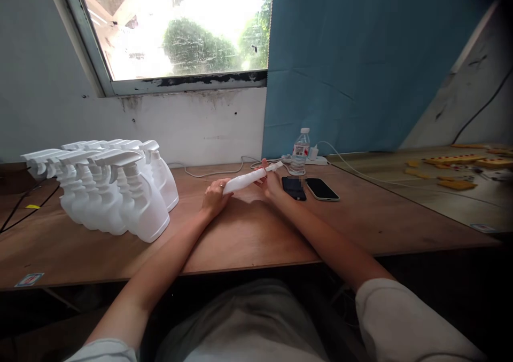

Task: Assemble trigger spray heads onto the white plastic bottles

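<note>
A white spray bottle [245,180] lies on its side between my hands, just over the middle of the table. My left hand [216,195] is closed around its base end, with a ring on one finger. At the spray-head end, my right hand [270,181] grips the neck area, its thumb raised on top. The nozzle points right, toward the water bottle. To the left stand several white spray bottles [150,210] upright in close rows, their trigger heads facing left.
Behind my right hand are a clear water bottle [300,154], a dark wallet-like item [294,188] and a phone [323,189]. A white cable [212,175] runs along the wall. Yellow pieces [457,183] lie on the surface at far right. The wooden table [248,244] ends in front of me.
</note>
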`<state>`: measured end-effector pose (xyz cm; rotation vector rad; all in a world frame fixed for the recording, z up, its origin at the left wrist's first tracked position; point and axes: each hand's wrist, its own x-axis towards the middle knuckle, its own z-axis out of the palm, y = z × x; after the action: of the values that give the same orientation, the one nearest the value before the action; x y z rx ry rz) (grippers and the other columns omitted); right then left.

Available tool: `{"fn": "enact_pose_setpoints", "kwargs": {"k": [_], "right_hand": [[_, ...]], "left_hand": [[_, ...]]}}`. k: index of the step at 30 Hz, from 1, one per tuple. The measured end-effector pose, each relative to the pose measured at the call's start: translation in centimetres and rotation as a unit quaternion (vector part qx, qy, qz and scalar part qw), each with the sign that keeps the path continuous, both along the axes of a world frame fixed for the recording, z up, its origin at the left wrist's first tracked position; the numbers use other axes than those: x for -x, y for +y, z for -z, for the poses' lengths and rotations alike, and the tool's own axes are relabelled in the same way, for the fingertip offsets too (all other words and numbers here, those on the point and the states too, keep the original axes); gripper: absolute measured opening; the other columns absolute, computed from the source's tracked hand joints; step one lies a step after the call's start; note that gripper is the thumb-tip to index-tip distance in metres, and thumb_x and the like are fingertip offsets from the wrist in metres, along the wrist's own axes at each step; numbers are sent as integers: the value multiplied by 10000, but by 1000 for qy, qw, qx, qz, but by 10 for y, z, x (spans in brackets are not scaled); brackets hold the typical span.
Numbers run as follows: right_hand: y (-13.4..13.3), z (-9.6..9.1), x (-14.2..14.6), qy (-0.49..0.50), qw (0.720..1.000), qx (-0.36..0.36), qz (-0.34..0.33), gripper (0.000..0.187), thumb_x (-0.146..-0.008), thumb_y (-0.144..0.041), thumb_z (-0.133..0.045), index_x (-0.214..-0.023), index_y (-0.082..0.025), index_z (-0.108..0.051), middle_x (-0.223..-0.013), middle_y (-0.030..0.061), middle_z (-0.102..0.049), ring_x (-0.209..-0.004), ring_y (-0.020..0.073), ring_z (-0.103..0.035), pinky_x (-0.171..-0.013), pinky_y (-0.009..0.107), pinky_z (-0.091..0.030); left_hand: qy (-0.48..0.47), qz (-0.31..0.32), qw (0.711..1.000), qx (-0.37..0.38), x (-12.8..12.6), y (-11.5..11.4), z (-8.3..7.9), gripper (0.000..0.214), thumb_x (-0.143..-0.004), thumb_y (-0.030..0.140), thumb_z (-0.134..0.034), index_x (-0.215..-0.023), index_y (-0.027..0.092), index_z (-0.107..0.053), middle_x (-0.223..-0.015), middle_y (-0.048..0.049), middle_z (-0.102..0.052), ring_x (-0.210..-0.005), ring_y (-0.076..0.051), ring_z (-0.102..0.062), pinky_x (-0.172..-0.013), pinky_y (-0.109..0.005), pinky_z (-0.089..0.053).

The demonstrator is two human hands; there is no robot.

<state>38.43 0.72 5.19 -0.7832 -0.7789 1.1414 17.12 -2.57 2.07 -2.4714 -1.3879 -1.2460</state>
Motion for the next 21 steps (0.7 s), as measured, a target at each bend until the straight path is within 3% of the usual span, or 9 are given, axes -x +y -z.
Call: {"fn": "enact_pose_setpoints", "kwargs": {"k": [3,7,9,12,14,15,21], "right_hand": [[1,2,-3,17,1000,8,-10,252,-743,-416,-702,-799,-202,-580,-825,14,-690,-788,150,-644,-657,266,-546],[-1,-5,-7,34,995,-67,-67,167,-745,-312,-693,-804,-183,-606,-812,25,-710,-808,149,-667,-721,257,-544],[-5,-12,-8,6,984,-109,-139,203,-756,-341,-680,-838,-162,-635,-865,60,-720,-813,167,-675,-736,274,-545],[-13,-18,-6,-28,964,-134,-229,314,-757,-416,-694,-940,-166,-647,-946,70,-715,-792,180,-679,-715,297,-553],[-15,-17,-3,-11,962,-120,-245,341,-722,-445,-737,-918,-186,-634,-917,44,-709,-782,179,-680,-705,301,-561],[-15,-16,-2,4,964,-108,-245,351,-694,-456,-764,-876,-192,-623,-882,34,-705,-788,185,-681,-705,305,-566],[-13,-9,3,57,962,-55,-261,443,-624,-536,-801,-783,-192,-572,-827,67,-687,-944,254,-674,-747,366,-591]], "left_hand": [[-42,29,998,23,4,1,-5,489,-780,290,-682,-1252,236,-567,-1202,-91,-622,-1110,-287,-543,-939,-388,-420],[-181,108,969,130,9,2,-13,455,-721,466,-721,-1092,206,-668,-994,-74,-681,-907,-248,-601,-823,-323,-442],[-291,157,913,240,11,1,-14,492,-745,571,-656,-985,142,-686,-858,-82,-676,-743,-206,-595,-699,-290,-443],[-398,247,780,415,14,-2,-10,574,-783,606,-590,-998,80,-672,-828,-108,-676,-654,-179,-580,-616,-271,-428],[-423,290,717,472,16,-2,-7,568,-798,562,-596,-1085,75,-655,-899,-124,-690,-703,-192,-606,-648,-274,-445],[-431,300,701,482,16,-2,-6,556,-809,538,-594,-1115,77,-648,-930,-130,-694,-730,-198,-616,-666,-275,-452],[-429,322,690,485,19,1,-7,544,-840,511,-564,-1188,97,-625,-982,-125,-697,-760,-208,-634,-680,-279,-461]]}}
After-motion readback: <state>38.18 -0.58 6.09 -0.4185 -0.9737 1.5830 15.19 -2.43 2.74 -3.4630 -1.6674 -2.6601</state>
